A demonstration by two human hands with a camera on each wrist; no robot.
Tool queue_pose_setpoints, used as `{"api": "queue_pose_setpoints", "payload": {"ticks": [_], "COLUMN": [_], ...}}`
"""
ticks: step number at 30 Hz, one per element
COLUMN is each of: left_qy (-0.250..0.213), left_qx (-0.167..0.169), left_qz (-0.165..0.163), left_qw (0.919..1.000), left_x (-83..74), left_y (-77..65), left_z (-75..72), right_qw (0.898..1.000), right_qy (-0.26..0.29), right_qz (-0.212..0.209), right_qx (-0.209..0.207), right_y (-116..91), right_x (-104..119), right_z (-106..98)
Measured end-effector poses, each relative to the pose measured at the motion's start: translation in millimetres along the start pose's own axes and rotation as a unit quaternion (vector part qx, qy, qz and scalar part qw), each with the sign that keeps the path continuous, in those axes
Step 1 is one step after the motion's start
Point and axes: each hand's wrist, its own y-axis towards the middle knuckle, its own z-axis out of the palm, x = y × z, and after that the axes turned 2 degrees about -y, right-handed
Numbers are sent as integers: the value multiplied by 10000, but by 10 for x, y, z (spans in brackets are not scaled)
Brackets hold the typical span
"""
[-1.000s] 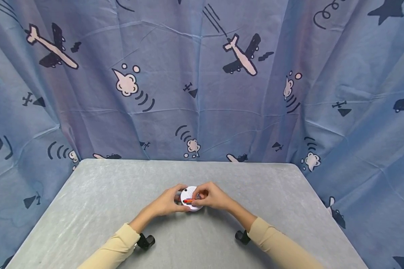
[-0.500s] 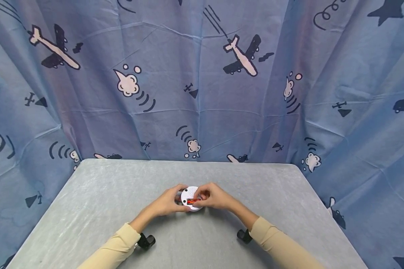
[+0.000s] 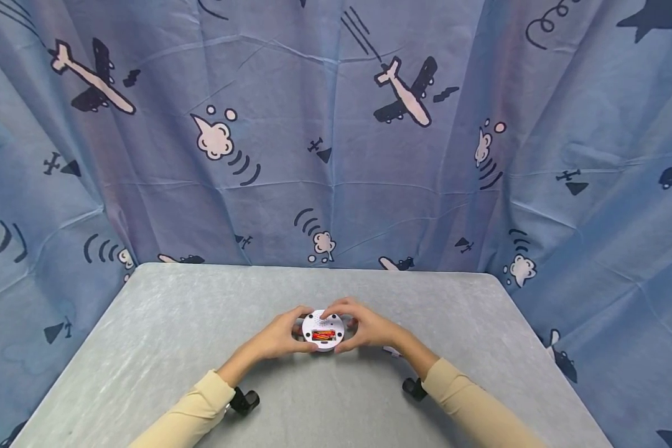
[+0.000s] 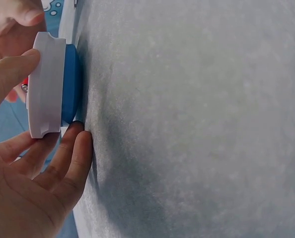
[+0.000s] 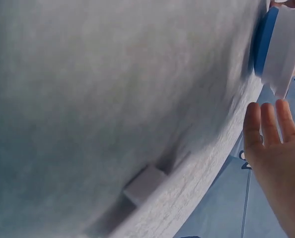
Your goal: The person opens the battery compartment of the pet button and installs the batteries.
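Observation:
A round white device [image 3: 315, 323] with speaker holes and a blue underside sits face down over the middle of the table. Red batteries [image 3: 323, 335] fill the uncovered compartment on its upper side. My left hand [image 3: 280, 337] holds the device by its left rim, thumb near me and fingers around the far side; the left wrist view shows its white wall [image 4: 47, 89] between thumb and fingers. At the right edge is my right hand [image 3: 369, 326], holding nothing. In the right wrist view its straight fingers [image 5: 269, 124] point toward the device's rim.
A small white plastic piece, seemingly a cover [image 5: 146, 186], lies on the grey table [image 3: 213, 298] beneath my right wrist. Behind the table hangs a blue curtain [image 3: 280, 155] printed with airplanes. Black wrist cameras [image 3: 244, 401] sit below both forearms.
My right fingers have let go of the red battery, now lying in the compartment, and moved right to the device's edge. The small white piece has come into view. The left hand stays put.

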Motion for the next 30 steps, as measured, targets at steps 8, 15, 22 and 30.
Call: {"api": "queue_pose_setpoints", "payload": {"ticks": [8,15,22,30], "left_qy": [87,106,-9,-33], "left_qx": [8,-12,16,62], "left_qz": [22,83,172,191], "left_qw": [10000,9999,9999,9998], "left_x": [3,-7,9,3], "left_y": [-3,-10,6,6], "left_z": [-5,-9,-3,-12], "right_qw": [9993,9983,9985,9981], "right_qy": [56,34,110,11], "right_qz": [25,50,161,354], "right_qx": [359,586,513,502], "right_y": [33,79,101,108], "right_x": [27,109,105,119], "right_z": [94,141,151,162]}}
